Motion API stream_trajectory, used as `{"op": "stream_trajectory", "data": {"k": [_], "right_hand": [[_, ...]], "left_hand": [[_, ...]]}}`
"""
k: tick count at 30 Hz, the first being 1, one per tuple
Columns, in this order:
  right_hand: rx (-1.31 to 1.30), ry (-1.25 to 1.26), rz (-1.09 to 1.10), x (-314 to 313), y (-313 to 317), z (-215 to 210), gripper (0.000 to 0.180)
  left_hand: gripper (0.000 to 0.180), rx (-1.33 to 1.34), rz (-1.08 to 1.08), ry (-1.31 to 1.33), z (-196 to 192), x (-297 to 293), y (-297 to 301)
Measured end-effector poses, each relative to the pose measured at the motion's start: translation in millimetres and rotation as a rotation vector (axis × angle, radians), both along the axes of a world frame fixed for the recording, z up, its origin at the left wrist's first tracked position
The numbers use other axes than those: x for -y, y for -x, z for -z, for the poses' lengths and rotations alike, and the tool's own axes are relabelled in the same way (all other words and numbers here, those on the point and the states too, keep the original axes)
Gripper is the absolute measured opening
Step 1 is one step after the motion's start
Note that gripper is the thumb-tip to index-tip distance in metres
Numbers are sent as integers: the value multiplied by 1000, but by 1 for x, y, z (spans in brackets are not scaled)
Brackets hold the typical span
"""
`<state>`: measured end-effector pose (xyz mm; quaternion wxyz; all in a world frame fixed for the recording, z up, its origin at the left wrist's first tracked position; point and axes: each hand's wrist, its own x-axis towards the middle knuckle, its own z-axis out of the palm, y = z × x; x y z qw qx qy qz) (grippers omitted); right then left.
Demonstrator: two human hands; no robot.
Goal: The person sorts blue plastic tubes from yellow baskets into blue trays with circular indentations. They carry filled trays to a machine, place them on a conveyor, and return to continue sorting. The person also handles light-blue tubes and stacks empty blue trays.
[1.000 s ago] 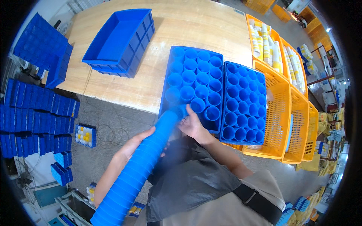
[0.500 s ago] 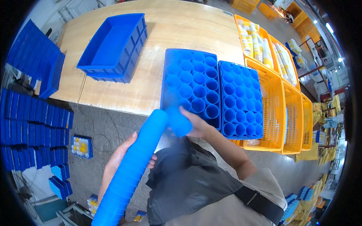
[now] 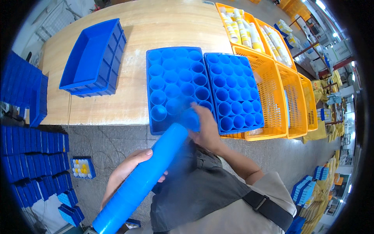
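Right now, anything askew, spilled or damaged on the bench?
Nothing stands out. Both blue cup trays sit flat side by side on the wooden table, the empty blue bin is upright. The left hand holds the cup stack; the right hand holds one blue cup.

The person wore a beige top, a dark grey apron [image 3: 202, 187] and a black strap with buckle [image 3: 269, 206] toward four o'clock; forearms bare
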<state>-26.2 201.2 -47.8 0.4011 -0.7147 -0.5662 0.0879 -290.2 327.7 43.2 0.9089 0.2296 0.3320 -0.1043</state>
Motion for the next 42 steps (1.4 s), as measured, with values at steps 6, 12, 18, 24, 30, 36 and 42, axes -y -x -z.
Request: {"op": "stream_trajectory", "data": {"k": [6,12,18,24,30,36,42], "right_hand": [[309,216,109,15,-13,11,76],[502,-8,-356,-4,20,-20,81],[-325,8,128,-18,-4,27,81],[384,157,-24,-15,25,4,85],[478,54,-437,-32,46,-25,70],[-66,136,-114,-42,13,26,78],[571,-309,-762,-35,77,-34,49]], "left_hand": [[82,-63,-36,-352,19,-4,-12],[89,95,67,-335,22,-14,-15],[89,-67,-101,-115,9,-14,22],[91,-129,-115,-360,16,-7,28],[98,58,-65,-386,18,-1,36],[95,78,-197,-159,9,-2,54],[100,-164,-113,-323,17,6,44]]}}
